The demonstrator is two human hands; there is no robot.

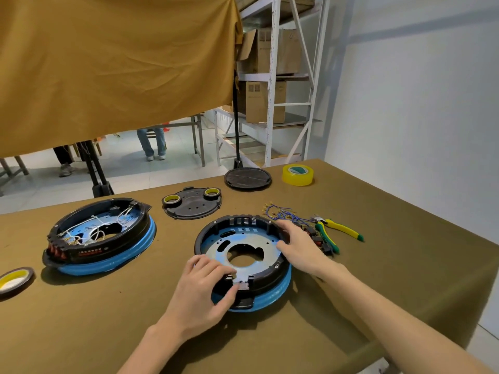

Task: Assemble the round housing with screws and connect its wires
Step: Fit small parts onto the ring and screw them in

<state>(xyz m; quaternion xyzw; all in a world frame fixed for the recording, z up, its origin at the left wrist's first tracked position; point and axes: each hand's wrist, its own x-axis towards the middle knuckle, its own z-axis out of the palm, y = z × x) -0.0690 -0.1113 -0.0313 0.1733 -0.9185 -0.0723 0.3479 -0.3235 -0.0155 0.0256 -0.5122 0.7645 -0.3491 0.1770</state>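
A round black housing [244, 238] with a blue lower ring and a blue metal plate inside sits in front of me on the table. My left hand [201, 290] grips its near rim, thumb by a small connector block there. My right hand [299, 245] holds the housing's right rim, fingers curled over the edge. A bundle of blue wires [280, 213] with metal terminals lies just behind the right hand. A second housing [100, 234], with white wires and red terminals fitted, stands at the left.
Green-yellow pliers [339, 230] and small black-red parts lie right of the housing. A black cover plate [192, 203] carries two tape rolls; a round black lid [248, 178] and a yellow tape roll [297, 174] sit farther back. Another tape roll [14, 280] lies far left. The table edge runs close on the right.
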